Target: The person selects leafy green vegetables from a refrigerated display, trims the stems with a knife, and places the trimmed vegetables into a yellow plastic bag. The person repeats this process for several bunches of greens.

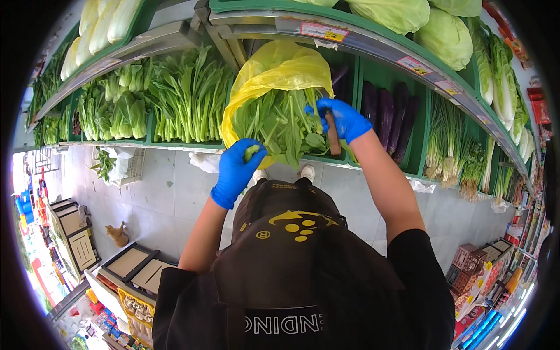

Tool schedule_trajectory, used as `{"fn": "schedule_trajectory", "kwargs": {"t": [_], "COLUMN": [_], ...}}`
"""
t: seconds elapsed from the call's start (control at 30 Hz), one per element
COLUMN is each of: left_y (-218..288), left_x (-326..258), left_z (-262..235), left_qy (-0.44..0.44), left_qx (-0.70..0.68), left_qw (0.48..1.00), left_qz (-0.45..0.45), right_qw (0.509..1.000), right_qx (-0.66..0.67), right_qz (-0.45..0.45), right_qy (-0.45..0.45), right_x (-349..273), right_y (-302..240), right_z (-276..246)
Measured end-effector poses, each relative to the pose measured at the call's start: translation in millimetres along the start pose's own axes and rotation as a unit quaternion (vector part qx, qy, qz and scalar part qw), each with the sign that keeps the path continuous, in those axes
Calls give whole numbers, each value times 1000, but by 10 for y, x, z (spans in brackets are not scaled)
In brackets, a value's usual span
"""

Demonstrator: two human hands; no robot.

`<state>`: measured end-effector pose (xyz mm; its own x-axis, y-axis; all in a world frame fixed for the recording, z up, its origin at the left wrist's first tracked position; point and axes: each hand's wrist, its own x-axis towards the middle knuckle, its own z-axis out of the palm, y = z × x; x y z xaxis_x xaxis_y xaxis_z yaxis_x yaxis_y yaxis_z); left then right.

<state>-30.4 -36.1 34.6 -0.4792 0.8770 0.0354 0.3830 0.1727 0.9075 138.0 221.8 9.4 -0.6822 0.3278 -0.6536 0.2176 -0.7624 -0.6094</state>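
Observation:
Both my hands wear blue gloves. My left hand point(238, 166) is closed around the stem end of a bunch of leafy greens point(280, 125) in front of the lower shelf. My right hand point(344, 119) grips a brown wooden handle point(332, 135), likely a knife, held against the same bunch. A yellow plastic bag point(277, 70) lies open over and behind the greens. My dark apron point(291, 245) hangs below.
Green shelf crates point(385, 76) hold more greens point(181, 96), dark eggplants point(388, 111), scallions point(446, 146) and cabbages point(408, 14) above. A pale tiled floor point(157, 198) lies below, with boxes point(134, 262) at lower left and stocked shelves point(496, 280) at lower right.

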Motion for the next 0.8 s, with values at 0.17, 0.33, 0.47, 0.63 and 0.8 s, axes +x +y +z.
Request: {"fn": "schedule_trajectory", "kwargs": {"t": [0.17, 0.33, 0.47, 0.63, 0.8], "left_y": [388, 589, 416, 530, 727], "left_x": [153, 123, 141, 259, 382], "left_z": [148, 366, 427, 457, 426], "left_qy": [-76, -201, -209, -193, -181], "left_qx": [87, 156, 133, 152, 161], "left_qw": [985, 941, 932, 928, 897], "left_qz": [126, 224, 266, 280, 370], "right_qw": [995, 982, 992, 994, 983], "right_qx": [83, 139, 121, 94, 152], "right_qz": [46, 60, 31, 47, 48], "right_qy": [-18, -112, 1, -42, -92], "right_x": [-380, -314, -481, -538, -653], "right_y": [377, 856, 791, 768, 761], "right_z": [206, -10, 209, -4, 185]}}
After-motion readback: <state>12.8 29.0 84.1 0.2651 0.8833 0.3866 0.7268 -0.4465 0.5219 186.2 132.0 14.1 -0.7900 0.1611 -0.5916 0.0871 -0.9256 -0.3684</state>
